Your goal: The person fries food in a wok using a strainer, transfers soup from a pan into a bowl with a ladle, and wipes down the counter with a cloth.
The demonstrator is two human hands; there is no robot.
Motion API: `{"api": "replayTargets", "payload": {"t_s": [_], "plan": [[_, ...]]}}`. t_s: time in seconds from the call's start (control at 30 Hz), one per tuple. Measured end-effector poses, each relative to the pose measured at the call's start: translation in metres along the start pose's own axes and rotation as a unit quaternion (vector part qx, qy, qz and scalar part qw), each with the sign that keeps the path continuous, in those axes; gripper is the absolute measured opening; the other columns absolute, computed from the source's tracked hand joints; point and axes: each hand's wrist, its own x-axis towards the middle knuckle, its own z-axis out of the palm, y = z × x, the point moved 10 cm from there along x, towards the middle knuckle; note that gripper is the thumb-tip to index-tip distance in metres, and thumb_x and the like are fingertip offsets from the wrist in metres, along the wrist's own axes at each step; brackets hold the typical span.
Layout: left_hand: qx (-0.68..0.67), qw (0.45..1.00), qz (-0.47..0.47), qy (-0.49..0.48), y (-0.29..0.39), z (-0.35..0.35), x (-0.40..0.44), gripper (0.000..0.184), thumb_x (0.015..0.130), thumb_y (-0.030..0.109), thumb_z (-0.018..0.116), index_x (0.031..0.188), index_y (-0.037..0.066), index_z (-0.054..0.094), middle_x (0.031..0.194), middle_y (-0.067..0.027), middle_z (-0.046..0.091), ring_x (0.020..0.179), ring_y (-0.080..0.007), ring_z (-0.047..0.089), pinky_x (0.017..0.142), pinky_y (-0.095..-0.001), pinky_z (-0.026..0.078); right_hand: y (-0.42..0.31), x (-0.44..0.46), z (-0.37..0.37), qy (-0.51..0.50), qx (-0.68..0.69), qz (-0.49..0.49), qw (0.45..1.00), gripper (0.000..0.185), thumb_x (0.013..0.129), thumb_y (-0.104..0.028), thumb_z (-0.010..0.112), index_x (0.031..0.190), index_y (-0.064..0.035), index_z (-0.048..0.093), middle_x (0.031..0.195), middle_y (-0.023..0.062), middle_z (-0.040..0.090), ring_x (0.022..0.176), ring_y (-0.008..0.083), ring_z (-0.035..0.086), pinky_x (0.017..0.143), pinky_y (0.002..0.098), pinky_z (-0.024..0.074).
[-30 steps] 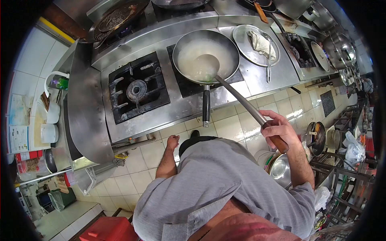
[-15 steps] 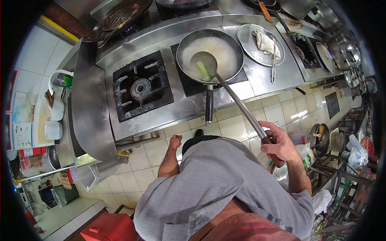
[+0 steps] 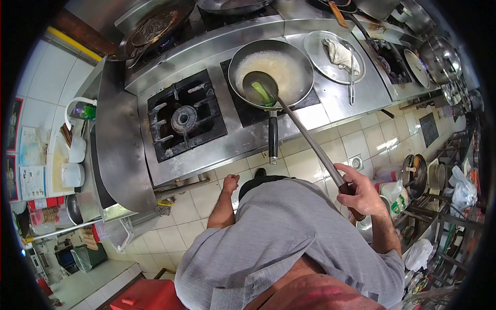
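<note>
Our right hand (image 3: 363, 194) clamps the ladle (image 3: 310, 141) far back, probably against the wok (image 3: 306, 72) heat; our left hand (image 3: 231, 183) curls together.

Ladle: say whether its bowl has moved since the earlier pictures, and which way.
Yes. The ladle's bowl has shifted left in the view, toward the bare burner and closer to the left rim of the pan.
</note>
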Motion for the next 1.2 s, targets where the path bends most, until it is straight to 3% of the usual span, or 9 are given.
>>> {"api": "replayTargets", "payload": {"t_s": [0.17,0.37,0.47,0.5,0.6,0.7,0.77,1.03,1.2], "plan": [[0.032,0.999,-0.008,-0.027,-0.001,-0.003,0.009,0.032,0.079,0.029,0.062,0.093,0.001,0.056,0.068,-0.0053,0.056,0.050,-0.0129,0.053,0.042,-0.0266,0.044,0.000,-0.003,0.012,0.030,0.009,0.000,1.000,0.067,0.068,0.005,0.060,0.130,-0.0044,0.037,0.071,0.0028,0.049,0.064,0.0092,0.049,0.060,0.0237,0.0428],[0.131,0.988,-0.006,-0.079,-0.005,-0.011,0.033,0.033,0.079,0.030,0.061,0.093,0.000,0.057,0.068,-0.0071,0.058,0.051,-0.0143,0.055,0.044,-0.0276,0.045,0.004,0.001,0.040,0.062,0.132,0.001,0.989,0.067,0.068,0.007,0.059,0.131,-0.0059,0.038,0.071,0.0026,0.050,0.062,0.0088,0.050,0.056,0.0227,0.0428],[0.197,0.975,0.023,-0.100,0.009,-0.008,0.039,0.034,0.080,0.031,0.061,0.094,0.000,0.058,0.067,-0.0073,0.058,0.051,-0.0145,0.055,0.044,-0.0279,0.045,0.002,0.011,0.053,0.060,0.324,-0.048,0.943,0.063,0.070,0.006,0.060,0.128,-0.0041,0.038,0.072,0.0073,0.054,0.048,0.0121,0.052,0.040,0.0237,0.0415],[0.200,0.974,0.028,-0.106,0.017,-0.006,0.039,0.035,0.080,0.031,0.061,0.094,0.000,0.058,0.068,-0.0077,0.058,0.051,-0.0147,0.055,0.044,-0.0281,0.045,0.004,0.014,0.057,0.066,0.328,-0.051,0.941,0.063,0.070,0.006,0.060,0.128,-0.0041,0.038,0.072,0.0073,0.054,0.048,0.0121,0.052,0.040,0.0237,0.0415],[0.197,0.973,0.054,-0.111,0.027,0.002,0.041,0.035,0.080,0.032,0.062,0.094,0.000,0.058,0.069,-0.0081,0.059,0.051,-0.0150,0.055,0.045,-0.0282,0.045,0.002,0.014,0.057,0.079,0.495,-0.101,0.859,0.065,0.066,0.005,0.060,0.127,-0.0010,0.037,0.069,0.0128,0.054,0.038,0.0171,0.049,0.035,0.0251,0.0389],[0.196,0.970,0.085,-0.115,0.034,0.016,0.031,0.036,0.081,0.033,0.061,0.095,0.000,0.058,0.069,-0.0081,0.060,0.050,-0.0155,0.055,0.044,-0.0285,0.045,-0.002,-0.008,0.047,0.093,0.547,-0.145,0.819,0.061,0.069,0.004,0.059,0.125,-0.0016,0.038,0.070,0.0103,0.054,0.039,0.0161,0.050,0.035,0.0260,0.0391],[0.236,0.953,0.136,-0.133,0.033,0.031,0.023,0.036,0.080,0.032,0.061,0.096,0.000,0.059,0.068,-0.0081,0.060,0.049,-0.0160,0.056,0.045,-0.0291,0.046,0.000,-0.032,0.040,0.105,0.551,-0.167,0.811,0.061,0.068,0.003,0.058,0.125,-0.0008,0.037,0.071,0.0117,0.054,0.036,0.0164,0.048,0.034,0.0266,0.0379],[0.242,0.953,0.105,-0.147,-0.019,0.073,-0.028,0.035,0.078,0.031,0.062,0.095,0.002,0.058,0.066,-0.0076,0.060,0.049,-0.0170,0.056,0.045,-0.0297,0.045,0.050,-0.168,0.024,0.205,0.562,-0.293,0.746,0.063,0.070,0.001,0.056,0.129,0.0025,0.033,0.074,0.0144,0.056,0.035,0.0152,0.048,0.032,0.0243,0.0366],[0.277,0.929,0.126,-0.209,-0.073,0.095,-0.049,0.029,0.078,0.029,0.062,0.086,0.002,0.059,0.064,-0.0059,0.056,0.047,-0.0149,0.052,0.042,-0.0295,0.043,0.122,-0.256,0.050,0.283,0.563,-0.284,0.723,0.063,0.071,0.001,0.055,0.130,0.0001,0.033,0.071,0.0136,0.056,0.035,0.0150,0.047,0.033,0.0254,0.0352]]}}
